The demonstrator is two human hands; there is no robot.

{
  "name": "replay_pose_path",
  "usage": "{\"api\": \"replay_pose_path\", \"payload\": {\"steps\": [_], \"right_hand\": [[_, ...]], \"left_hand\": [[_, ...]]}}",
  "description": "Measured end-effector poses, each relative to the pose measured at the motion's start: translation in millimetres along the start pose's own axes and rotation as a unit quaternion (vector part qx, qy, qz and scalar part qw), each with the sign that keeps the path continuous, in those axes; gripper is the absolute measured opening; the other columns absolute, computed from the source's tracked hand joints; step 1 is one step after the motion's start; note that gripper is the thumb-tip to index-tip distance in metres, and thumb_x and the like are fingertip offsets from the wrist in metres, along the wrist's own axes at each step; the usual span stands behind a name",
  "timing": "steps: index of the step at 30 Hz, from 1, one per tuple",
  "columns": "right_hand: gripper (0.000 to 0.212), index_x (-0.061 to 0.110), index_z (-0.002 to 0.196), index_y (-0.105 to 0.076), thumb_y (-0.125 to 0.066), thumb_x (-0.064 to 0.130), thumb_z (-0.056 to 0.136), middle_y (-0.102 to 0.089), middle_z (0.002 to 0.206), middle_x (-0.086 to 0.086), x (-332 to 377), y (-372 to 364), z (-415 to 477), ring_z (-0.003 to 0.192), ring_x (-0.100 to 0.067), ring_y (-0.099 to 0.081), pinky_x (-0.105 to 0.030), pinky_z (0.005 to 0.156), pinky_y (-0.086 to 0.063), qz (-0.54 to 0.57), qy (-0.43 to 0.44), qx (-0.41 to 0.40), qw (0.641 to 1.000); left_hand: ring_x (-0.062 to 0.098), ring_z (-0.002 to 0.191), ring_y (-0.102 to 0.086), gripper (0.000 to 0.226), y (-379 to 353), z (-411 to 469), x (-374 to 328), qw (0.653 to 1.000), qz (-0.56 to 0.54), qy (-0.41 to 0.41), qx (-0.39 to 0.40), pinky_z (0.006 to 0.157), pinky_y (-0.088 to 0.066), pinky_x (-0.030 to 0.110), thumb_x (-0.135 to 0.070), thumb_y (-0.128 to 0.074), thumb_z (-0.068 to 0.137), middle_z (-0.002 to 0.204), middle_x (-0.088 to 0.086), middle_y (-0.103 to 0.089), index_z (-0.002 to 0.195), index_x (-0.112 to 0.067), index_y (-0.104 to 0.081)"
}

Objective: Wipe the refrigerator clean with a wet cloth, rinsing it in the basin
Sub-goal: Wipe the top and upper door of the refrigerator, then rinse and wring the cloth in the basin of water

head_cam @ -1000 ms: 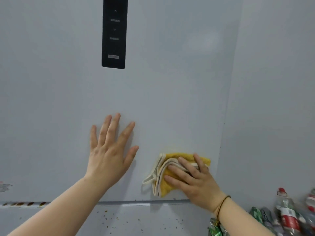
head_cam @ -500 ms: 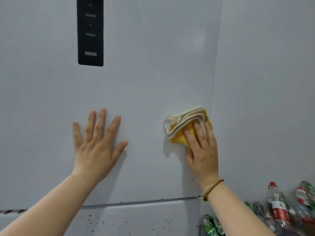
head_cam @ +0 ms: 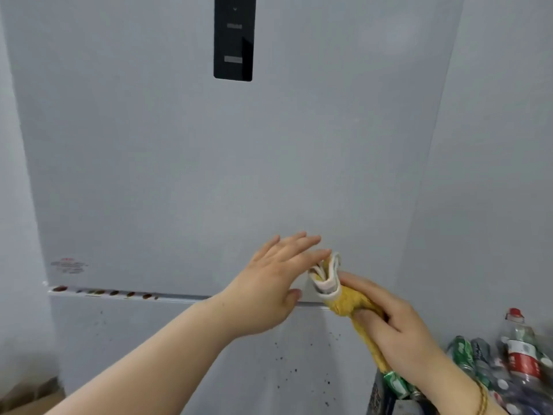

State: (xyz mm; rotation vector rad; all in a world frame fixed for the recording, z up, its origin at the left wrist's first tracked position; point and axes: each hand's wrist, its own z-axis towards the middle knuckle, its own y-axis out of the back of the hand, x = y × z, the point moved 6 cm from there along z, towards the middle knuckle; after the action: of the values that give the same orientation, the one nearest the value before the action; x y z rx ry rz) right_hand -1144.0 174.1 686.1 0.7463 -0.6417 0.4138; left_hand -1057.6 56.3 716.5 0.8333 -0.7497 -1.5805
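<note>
The grey refrigerator (head_cam: pixel 209 175) fills the view, with a black control panel (head_cam: pixel 234 40) high on its upper door. My right hand (head_cam: pixel 398 327) grips a bunched yellow cloth (head_cam: pixel 350 304) with a white edge, held off the door near the seam between the two doors. My left hand (head_cam: pixel 275 286) is lifted off the door with straight fingers, its fingertips close to the cloth's white end. Brown stains (head_cam: pixel 104 292) sit along the seam at the left, and dark specks (head_cam: pixel 287 372) dot the lower door. No basin is in view.
Plastic bottles (head_cam: pixel 520 348) and green cans (head_cam: pixel 460 354) are piled on the floor at the lower right, beside the fridge. A cardboard box corner (head_cam: pixel 27 396) shows at the lower left. A small label (head_cam: pixel 68 266) sits on the upper door's left.
My right hand pulled the cloth off the door and down, now bunched in its grip. My left hand left the door and moved right toward the cloth. The view shifted left and down.
</note>
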Motion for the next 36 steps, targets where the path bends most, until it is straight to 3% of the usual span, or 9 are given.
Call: {"api": "replay_pose_path", "payload": {"steps": [3, 6, 8, 10, 15, 18, 20, 25, 36], "right_hand": [[0.04, 0.051, 0.075, -0.07, -0.055, 0.015, 0.073, -0.071, 0.083, 0.02, 17, -28, 6, 0.076, 0.005, -0.063, -0.009, 0.067, -0.048, 0.162, -0.084, 0.091, 0.979], [0.03, 0.031, 0.085, -0.074, -0.06, 0.016, 0.063, -0.073, 0.085, 0.004, 29, -75, 8, 0.078, -0.008, -0.066, -0.018, 0.066, -0.052, 0.253, -0.138, 0.184, 0.94], [0.039, 0.019, 0.094, -0.072, -0.078, 0.024, 0.055, -0.072, 0.088, -0.002, 38, -118, 10, 0.079, -0.013, -0.067, -0.021, 0.066, -0.052, 0.321, -0.164, 0.264, 0.894], [0.063, 0.012, 0.102, -0.069, -0.086, 0.04, 0.048, -0.07, 0.092, -0.006, 50, -157, 10, 0.083, -0.016, -0.067, -0.024, 0.069, -0.053, 0.374, -0.164, 0.336, 0.849], [0.07, 0.007, 0.136, -0.042, -0.043, 0.057, 0.088, -0.047, 0.136, -0.019, 110, -266, 8, 0.126, -0.03, -0.045, -0.043, 0.106, -0.037, 0.522, -0.155, 0.41, 0.731], [0.078, 0.014, 0.127, -0.056, -0.063, 0.066, 0.069, -0.054, 0.131, -0.015, 148, -341, -17, 0.115, -0.032, -0.056, -0.048, 0.087, -0.05, 0.549, -0.227, 0.471, 0.652], [0.074, 0.018, 0.111, -0.067, -0.077, 0.061, 0.051, -0.068, 0.113, -0.007, 175, -391, -32, 0.095, -0.023, -0.067, -0.038, 0.069, -0.056, 0.489, -0.22, 0.465, 0.704], [0.036, 0.011, 0.11, -0.058, -0.061, 0.033, 0.083, -0.071, 0.096, -0.005, 239, -520, -85, 0.081, -0.019, -0.067, -0.024, 0.052, -0.051, 0.379, -0.244, 0.441, 0.776], [0.014, 0.016, 0.089, -0.061, -0.052, 0.026, 0.091, -0.067, 0.095, -0.008, 323, -764, -217, 0.089, -0.024, -0.063, -0.031, 0.067, -0.051, 0.284, -0.317, 0.577, 0.697]], "left_hand": [[-0.018, 0.122, -0.001, 0.066, 10, -21, 6, 0.998, -0.052, 0.026, -0.006, 0.105, 0.009, 0.008, -0.025, -0.059, 0.085, 0.13, -0.032, -0.01, 0.133, -0.045, -0.019], [-0.023, 0.112, -0.019, 0.064, 30, -60, 20, 0.985, -0.141, 0.095, -0.031, 0.104, -0.011, 0.005, -0.034, -0.071, 0.068, 0.121, -0.04, -0.021, 0.121, -0.046, -0.037], [-0.028, 0.096, -0.036, 0.042, 46, -95, 33, 0.964, -0.212, 0.153, -0.047, 0.088, -0.028, -0.003, -0.026, -0.075, 0.066, 0.107, -0.036, -0.038, 0.105, -0.026, -0.06], [-0.021, 0.081, -0.048, 0.023, 62, -132, 49, 0.941, -0.25, 0.214, -0.075, 0.073, -0.037, 0.0, -0.016, -0.076, 0.069, 0.087, -0.022, -0.052, 0.082, -0.027, -0.059], [0.008, 0.072, -0.061, 0.018, 118, -258, 87, 0.849, -0.29, 0.399, -0.189, 0.073, -0.051, 0.026, -0.031, -0.072, 0.061, 0.071, -0.012, -0.065, 0.072, -0.027, -0.058], [0.015, 0.08, -0.063, 0.01, 157, -353, 101, 0.765, -0.282, 0.503, -0.287, 0.078, -0.052, 0.032, -0.023, -0.07, 0.078, 0.081, -0.002, -0.066, 0.079, -0.02, -0.06], [0.018, 0.081, -0.062, 0.007, 176, -417, 102, 0.709, -0.278, 0.551, -0.339, 0.078, -0.052, 0.034, -0.023, -0.065, 0.081, 0.083, 0.001, -0.066, 0.08, -0.018, -0.06], [0.025, 0.091, -0.064, 0.02, 194, -572, 94, 0.565, -0.302, 0.631, -0.436, 0.084, -0.053, 0.042, -0.035, -0.06, 0.083, 0.095, 0.008, -0.067, 0.086, -0.015, -0.061], [0.018, 0.085, -0.057, 0.022, 194, -848, 80, 0.287, -0.205, 0.714, -0.605, 0.068, -0.049, 0.031, -0.037, -0.056, 0.086, 0.094, 0.005, -0.058, 0.094, -0.016, -0.054]]}}
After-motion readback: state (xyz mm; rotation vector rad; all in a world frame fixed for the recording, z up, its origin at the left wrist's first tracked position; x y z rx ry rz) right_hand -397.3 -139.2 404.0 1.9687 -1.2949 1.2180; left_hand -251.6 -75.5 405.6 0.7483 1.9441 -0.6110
